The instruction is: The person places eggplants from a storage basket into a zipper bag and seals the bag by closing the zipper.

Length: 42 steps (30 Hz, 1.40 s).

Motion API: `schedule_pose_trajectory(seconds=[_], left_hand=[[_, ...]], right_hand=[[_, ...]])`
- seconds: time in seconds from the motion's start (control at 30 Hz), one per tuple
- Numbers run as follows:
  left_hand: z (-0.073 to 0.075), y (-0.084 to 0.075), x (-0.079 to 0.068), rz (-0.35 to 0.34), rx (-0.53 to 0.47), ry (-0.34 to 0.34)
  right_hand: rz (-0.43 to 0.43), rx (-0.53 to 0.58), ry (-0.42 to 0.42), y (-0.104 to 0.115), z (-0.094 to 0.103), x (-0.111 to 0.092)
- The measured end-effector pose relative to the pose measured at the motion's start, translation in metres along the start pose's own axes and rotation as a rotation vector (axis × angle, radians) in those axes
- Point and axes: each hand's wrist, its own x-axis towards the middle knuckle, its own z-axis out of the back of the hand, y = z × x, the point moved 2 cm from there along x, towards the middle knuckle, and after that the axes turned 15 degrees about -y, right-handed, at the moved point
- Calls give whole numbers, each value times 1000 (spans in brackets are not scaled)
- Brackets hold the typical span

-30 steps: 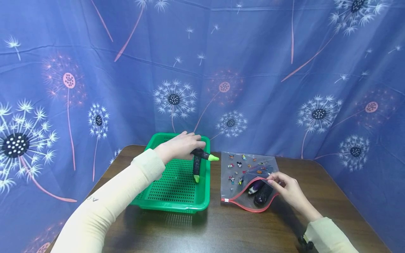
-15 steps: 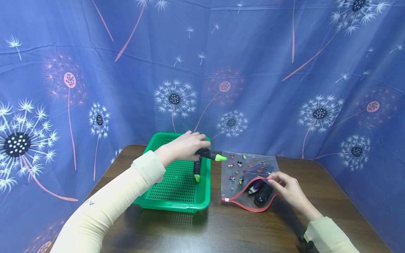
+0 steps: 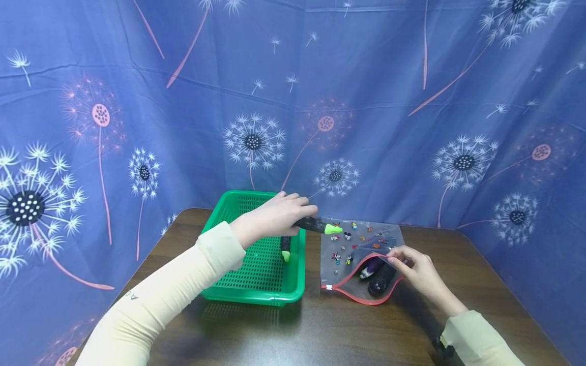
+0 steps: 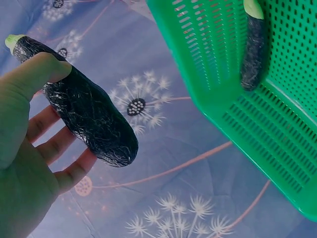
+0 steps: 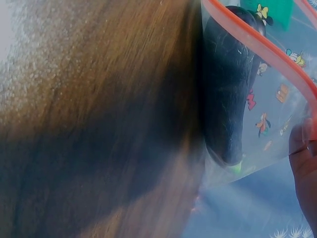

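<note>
My left hand [image 3: 281, 213] grips a dark, wrinkled eggplant [image 4: 91, 109] with a bright green stem end, thumb over it and fingers below. It hangs above the right rim of the green basket [image 3: 299, 284], its green end pointing right and overlapping the zip bag in the head view. A second eggplant [image 4: 253, 52] of the same look lies in the basket. With my right hand [image 3: 414, 269] I pinch the upper lip of the clear zip bag [image 3: 329, 264], whose red-edged mouth gapes. Inside it lie a dark eggplant [image 3: 381, 280] and a purple one [image 3: 372, 267] with a whitish end.
Both basket and bag rest on a brown wooden table [image 3: 339, 335], the bag right of the basket. A white slider [image 3: 328, 287] sits at the left end of the bag's red zip. A blue dandelion-print cloth [image 3: 389, 168] hangs behind and at the sides.
My left hand has moved right with the eggplant, from over the basket to its right rim and towards the bag. The right hand stays at the bag's lip.
</note>
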Motion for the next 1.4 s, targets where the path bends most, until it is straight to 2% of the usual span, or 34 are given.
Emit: schedule_pose_trajectory(seconds=[0.4,0.9,1.13,1.4], left_hand=[[4,-21,7,-18,39,-55],[-3,-57,16,-3,37,-65],[-5,-74,22,3,48,-96],[-13,-90,27,21,43,-76]], right_hand=[[-5,-1,1,2,0,1],[-37,1,15,-1,1,2],[-50,8,18,-2,0,2],[-30,-3,-13,-4,-2,2]])
